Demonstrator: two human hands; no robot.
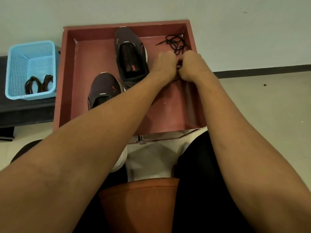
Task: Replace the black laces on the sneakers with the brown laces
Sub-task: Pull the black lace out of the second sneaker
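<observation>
bunching one black lace [179,64], left hand [164,65] and right hand [191,66] each have a curled grip on it; it may snag the loose lace pile [175,42] just beyond.

Fingers and a heel out of sight

The left hand [164,64] and right hand [191,65] show only their backs, fingers hidden. A mere scrap of black lace [179,64] shows between them. The left forearm covers the near sneaker [104,90] heel and part of the tray [87,61] near rim.
</observation>
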